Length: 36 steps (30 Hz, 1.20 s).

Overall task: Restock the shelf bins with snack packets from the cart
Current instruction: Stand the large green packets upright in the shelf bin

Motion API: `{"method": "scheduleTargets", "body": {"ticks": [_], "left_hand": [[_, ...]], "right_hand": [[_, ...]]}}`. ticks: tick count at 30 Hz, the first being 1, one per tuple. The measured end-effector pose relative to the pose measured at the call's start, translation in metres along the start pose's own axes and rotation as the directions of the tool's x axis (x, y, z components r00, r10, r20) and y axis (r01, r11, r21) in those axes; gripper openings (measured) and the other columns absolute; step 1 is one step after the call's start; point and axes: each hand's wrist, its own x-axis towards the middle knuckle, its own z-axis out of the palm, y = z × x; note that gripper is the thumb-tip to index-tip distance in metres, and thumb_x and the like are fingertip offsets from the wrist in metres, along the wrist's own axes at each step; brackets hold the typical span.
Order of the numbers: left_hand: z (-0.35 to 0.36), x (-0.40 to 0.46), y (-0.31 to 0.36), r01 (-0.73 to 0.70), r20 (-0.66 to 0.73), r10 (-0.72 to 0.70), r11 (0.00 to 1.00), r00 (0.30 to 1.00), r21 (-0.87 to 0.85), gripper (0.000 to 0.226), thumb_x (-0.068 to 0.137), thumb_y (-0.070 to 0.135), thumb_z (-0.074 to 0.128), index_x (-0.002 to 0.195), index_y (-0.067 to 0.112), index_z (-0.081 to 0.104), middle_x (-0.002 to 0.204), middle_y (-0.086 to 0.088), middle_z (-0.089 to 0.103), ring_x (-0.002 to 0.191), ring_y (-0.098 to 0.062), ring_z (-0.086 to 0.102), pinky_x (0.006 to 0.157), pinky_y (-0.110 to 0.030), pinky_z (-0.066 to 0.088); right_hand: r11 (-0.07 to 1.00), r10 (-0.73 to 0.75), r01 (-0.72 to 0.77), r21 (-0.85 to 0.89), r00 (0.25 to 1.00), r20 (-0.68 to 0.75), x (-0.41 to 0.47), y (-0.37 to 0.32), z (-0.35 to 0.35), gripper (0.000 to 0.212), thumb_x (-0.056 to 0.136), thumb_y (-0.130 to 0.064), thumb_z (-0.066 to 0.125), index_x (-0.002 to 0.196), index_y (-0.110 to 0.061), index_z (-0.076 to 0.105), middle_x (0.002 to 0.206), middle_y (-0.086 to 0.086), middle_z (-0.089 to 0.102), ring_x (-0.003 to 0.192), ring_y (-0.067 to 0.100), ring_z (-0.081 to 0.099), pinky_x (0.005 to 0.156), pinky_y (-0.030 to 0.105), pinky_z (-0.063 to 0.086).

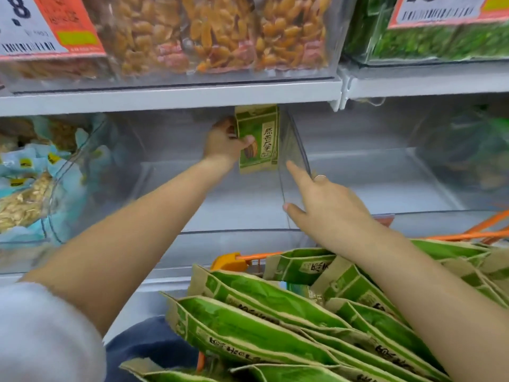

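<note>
Glossy green packet point(259, 139) in left hand point(223, 142)

Even, soft overhead store light, faint shadows, slight overall blur, and wide-angle bending toward the edges.

Two bare hands are seen: the left hand point(224, 142) and the right hand point(325, 205). One upright green-and-tan paper snack packet point(259, 139) is held in the left hand. Roughly ten more green-and-tan paper packets of the same kind point(275, 321) are piled in one orange wire cart point(239, 260); an exact count cannot be made, as they overlap. Two white shelf levels point(170, 97) are visible. Two orange-and-white price labels are counted, one at upper left point(41, 26) and one at upper right point(440, 9). One silver ring point(320, 177) is worn on the right hand.
</note>
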Motion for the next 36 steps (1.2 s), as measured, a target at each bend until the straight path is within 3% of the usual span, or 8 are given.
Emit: {"method": "scheduleTargets", "body": {"ticks": [6,13,18,21,23,28,31,36], "left_hand": [[0.022,0.013,-0.024,-0.061,-0.08,0.073,0.988,0.994,0.143,0.032,0.079,0.011,0.075,0.095,0.014,0.048,0.105,-0.014,0.067,0.097,-0.028,0.064,0.085,-0.04,0.053],[0.021,0.007,-0.02,0.013,0.013,-0.016,0.98,1.0,0.2,0.064,0.084,0.028,0.073,0.131,0.007,0.036,0.104,-0.002,0.059,0.096,-0.017,0.059,0.079,-0.024,0.044],[-0.014,-0.022,0.0,0.164,0.079,-0.168,0.985,0.983,0.063,0.069,0.083,0.03,0.074,0.139,0.015,0.036,0.117,-0.004,0.056,0.114,-0.021,0.056,0.097,-0.035,0.048],[-0.048,-0.067,0.017,0.095,0.158,-0.093,0.995,0.983,-0.005,0.049,0.085,0.021,0.071,0.129,0.013,0.051,0.111,-0.003,0.061,0.104,-0.015,0.058,0.092,-0.035,0.05],[-0.068,-0.101,0.025,0.039,0.239,-0.02,0.996,0.971,-0.075,0.027,0.092,0.012,0.062,0.119,0.013,0.059,0.1,-0.001,0.065,0.095,-0.012,0.062,0.088,-0.034,0.053],[-0.091,-0.143,0.033,0.04,0.391,0.022,0.988,0.92,-0.15,0.015,0.097,0.013,0.054,0.105,0.019,0.065,0.084,0.008,0.071,0.08,-0.009,0.066,0.084,-0.028,0.053],[-0.088,-0.144,0.043,0.039,0.443,0.016,0.993,0.896,-0.113,0.018,0.099,0.015,0.052,0.111,0.017,0.064,0.088,0.008,0.071,0.083,-0.008,0.066,0.086,-0.028,0.052],[-0.083,-0.144,0.044,0.112,0.551,0.006,0.977,0.834,-0.18,0.027,0.099,0.03,0.048,0.115,0.018,0.066,0.104,0.002,0.072,0.094,-0.011,0.068,0.085,-0.027,0.052]], "right_hand": [[1.0,-0.018,0.018,-0.011,1.0,0.021,0.001,0.001,0.001,0.063,0.099,-0.041,0.041,0.152,-0.028,0.009,0.145,0.016,0.036,0.112,0.038,0.055,0.083,0.038,0.045],[1.0,-0.02,0.02,0.013,1.0,0.017,0.001,0.003,0.003,0.069,0.099,-0.044,0.041,0.152,-0.036,-0.003,0.146,0.016,0.036,0.109,0.035,0.056,0.073,0.034,0.04],[0.989,0.007,0.007,0.148,0.995,-0.096,-0.007,0.0,-0.013,0.053,0.097,-0.04,0.046,0.147,-0.034,0.028,0.158,0.003,0.02,0.139,0.024,0.03,0.099,0.037,0.039],[0.946,-0.156,0.226,0.231,0.946,-0.285,-0.021,-0.013,-0.032,0.032,0.093,-0.037,0.052,0.124,-0.028,0.059,0.134,-0.004,0.053,0.124,0.017,0.047,0.095,0.034,0.041],[0.873,-0.25,0.32,0.367,0.942,-0.226,-0.034,-0.024,-0.043,0.027,0.086,-0.047,0.054,0.099,-0.029,0.07,0.099,-0.013,0.069,0.096,0.006,0.061,0.086,0.032,0.047],[0.898,-0.399,0.334,0.285,0.893,0.21,-0.062,-0.048,-0.041,0.051,0.07,-0.074,0.051,0.09,-0.03,0.07,0.067,-0.011,0.065,0.07,-0.003,0.058,0.064,0.021,0.048],[0.872,-0.462,0.418,0.255,0.874,0.148,-0.064,-0.05,-0.033,0.043,0.083,-0.062,0.049,0.078,-0.023,0.067,0.055,-0.004,0.053,0.057,0.007,0.049,0.055,0.028,0.04],[0.618,-0.307,0.192,0.763,0.952,0.009,-0.058,-0.029,-0.045,0.035,0.09,-0.029,0.062,0.059,-0.013,0.062,0.051,-0.004,0.042,0.048,0.005,0.035,0.048,0.019,0.027]]}}
